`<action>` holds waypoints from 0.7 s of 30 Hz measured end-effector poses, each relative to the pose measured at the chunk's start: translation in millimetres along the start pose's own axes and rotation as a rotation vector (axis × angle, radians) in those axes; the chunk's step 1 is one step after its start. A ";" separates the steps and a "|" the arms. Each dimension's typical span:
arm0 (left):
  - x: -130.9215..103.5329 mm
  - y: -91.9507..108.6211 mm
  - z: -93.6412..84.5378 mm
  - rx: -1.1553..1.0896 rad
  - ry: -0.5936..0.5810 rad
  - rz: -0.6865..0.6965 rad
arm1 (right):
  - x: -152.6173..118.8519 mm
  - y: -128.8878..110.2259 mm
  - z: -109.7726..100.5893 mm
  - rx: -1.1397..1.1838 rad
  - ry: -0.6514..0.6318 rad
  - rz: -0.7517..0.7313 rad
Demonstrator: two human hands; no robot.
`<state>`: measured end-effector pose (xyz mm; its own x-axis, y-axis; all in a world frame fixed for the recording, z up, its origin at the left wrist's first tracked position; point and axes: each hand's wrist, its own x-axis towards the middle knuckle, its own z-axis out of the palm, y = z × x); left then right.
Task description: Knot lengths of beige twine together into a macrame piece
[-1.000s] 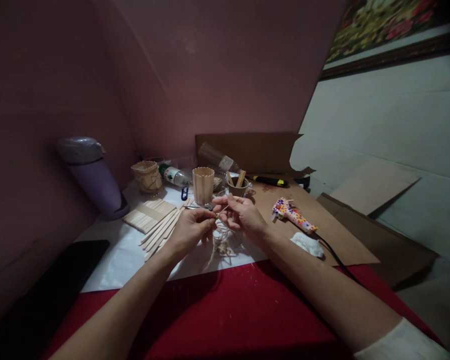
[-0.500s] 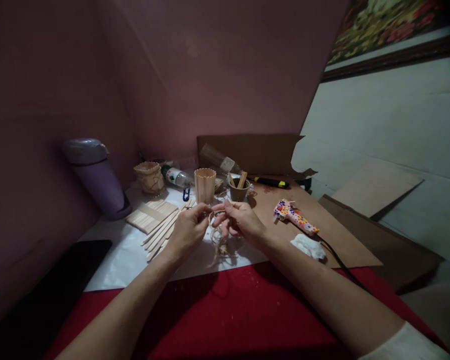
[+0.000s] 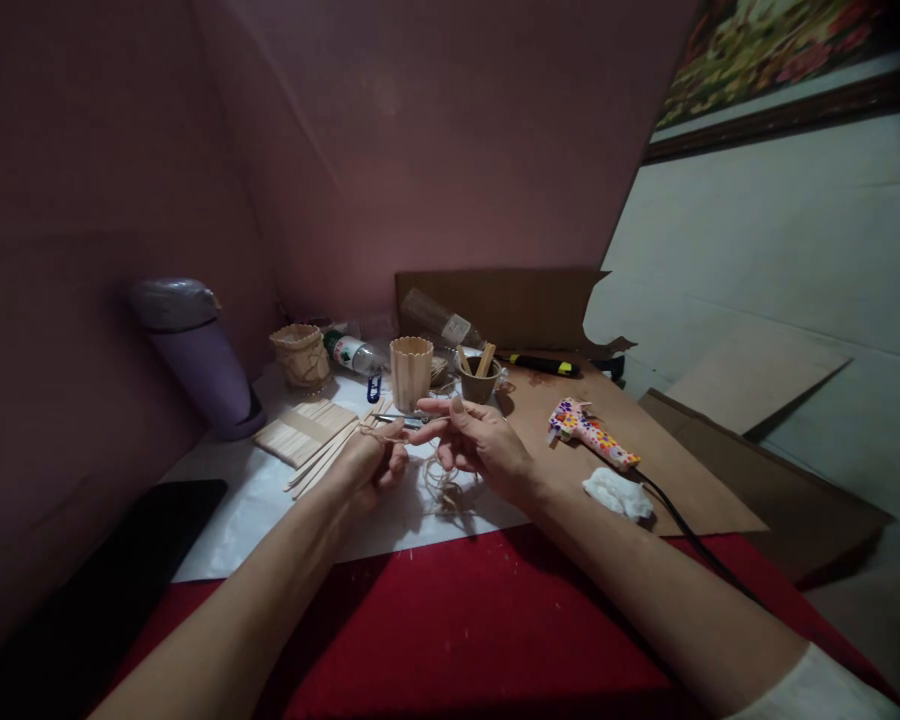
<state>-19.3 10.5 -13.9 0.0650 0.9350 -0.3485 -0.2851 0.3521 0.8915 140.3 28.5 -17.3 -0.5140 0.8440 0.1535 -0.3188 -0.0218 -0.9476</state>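
The red table (image 3: 450, 640) bears white paper (image 3: 225, 530) and cardboard (image 3: 682, 470).

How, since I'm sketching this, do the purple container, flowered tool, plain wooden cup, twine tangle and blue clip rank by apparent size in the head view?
1. Purple container
2. Flowered tool
3. Plain wooden cup and twine tangle: too alike to rank
4. Blue clip

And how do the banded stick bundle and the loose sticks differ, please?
The banded bundle is packed under a tan band, while the loose sticks fan out. The left hand partly hides the loose sticks but not the banded bundle. Both are pale wood on white paper.
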 end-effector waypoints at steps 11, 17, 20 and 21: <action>-7.1 6.0 5.3 -0.027 -0.134 -0.200 | 0.9 3.7 -2.4 -0.084 -0.093 -0.058; -3.5 8.1 0.5 -0.136 -0.060 -0.052 | 0.2 0.0 -3.3 -0.162 -0.002 -0.069; -1.1 7.3 -1.8 -0.075 0.029 0.095 | 0.4 -1.9 -4.3 -0.190 0.007 -0.042; -0.5 6.6 -2.2 -0.003 0.090 0.141 | 0.6 -2.1 -4.9 -0.187 0.011 -0.032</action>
<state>-23.4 12.2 -8.5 -0.0617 0.9677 -0.2442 -0.2886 0.2170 0.9325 144.6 31.7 -16.5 -0.4971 0.8482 0.1828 -0.1814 0.1044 -0.9778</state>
